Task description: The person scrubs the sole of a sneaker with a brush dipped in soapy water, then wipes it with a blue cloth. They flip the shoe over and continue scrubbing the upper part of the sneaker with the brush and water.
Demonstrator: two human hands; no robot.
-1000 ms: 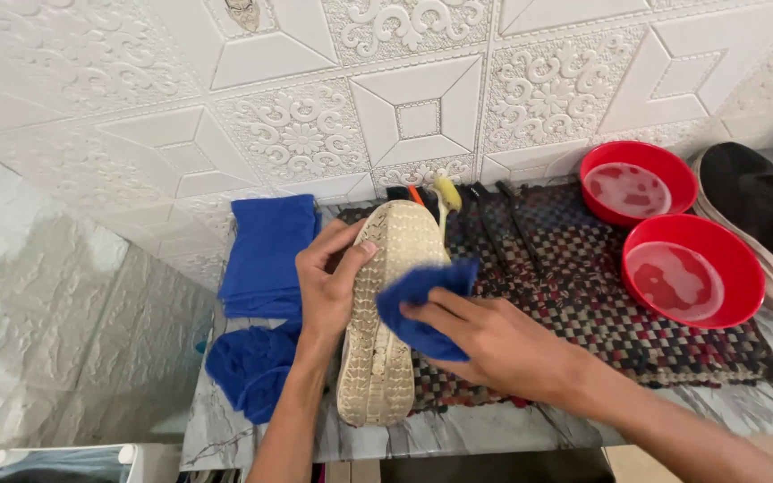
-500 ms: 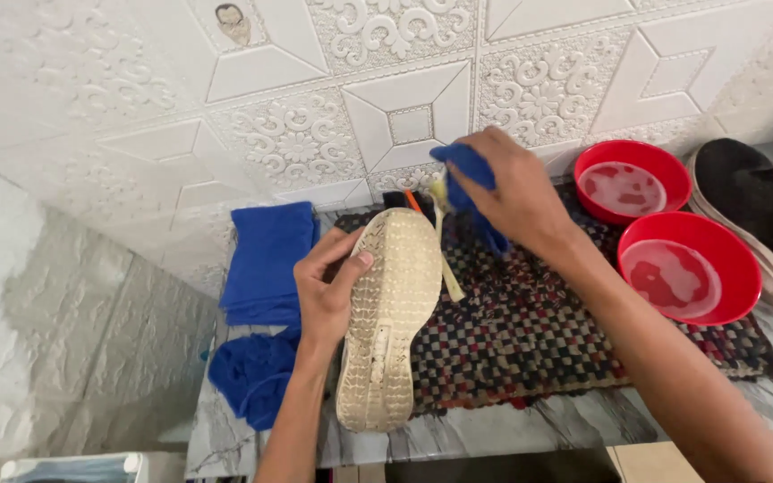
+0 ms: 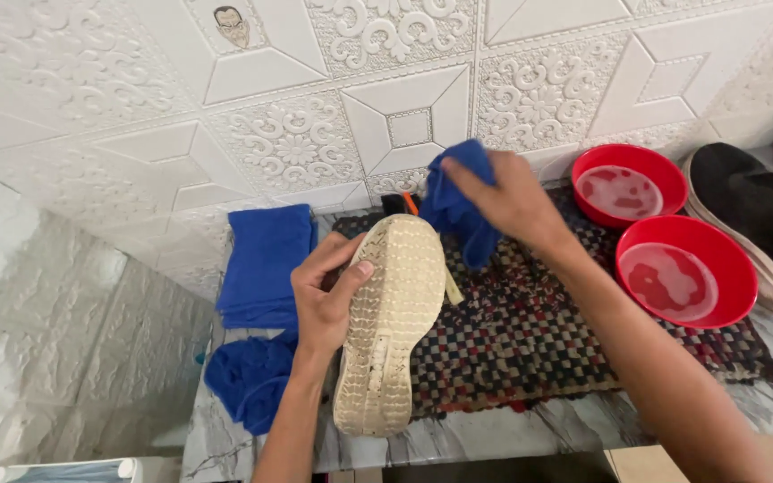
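At the far left, a folded blue towel [image 3: 266,264] lies flat on the desk [image 3: 494,434], and a crumpled blue rag [image 3: 248,380] sits just below it, both to the outer side of the left grip. The left hand [image 3: 328,295] is closed on a shoe [image 3: 386,326], which is turned sole up, its pale patterned tread facing the camera; the thumb lies across the sole near the toe and the fingers wrap the shoe's left edge. The heel reaches toward the desk's near edge, below the grip. A pale lace end [image 3: 452,288] hangs at the shoe's right side. Under and to the right of the shoe spreads a checked woven mat [image 3: 530,349].

Above and right of the left grip, the right hand [image 3: 512,201] is closed on a bunched blue cloth [image 3: 458,210], held over the shoe's toe; whether the cloth touches the toe cannot be told. Right of that grip stand two red bowls, the far bowl [image 3: 628,188] and the near bowl [image 3: 686,273], each holding cloudy liquid. A black shoe [image 3: 762,219] lies at the far right.
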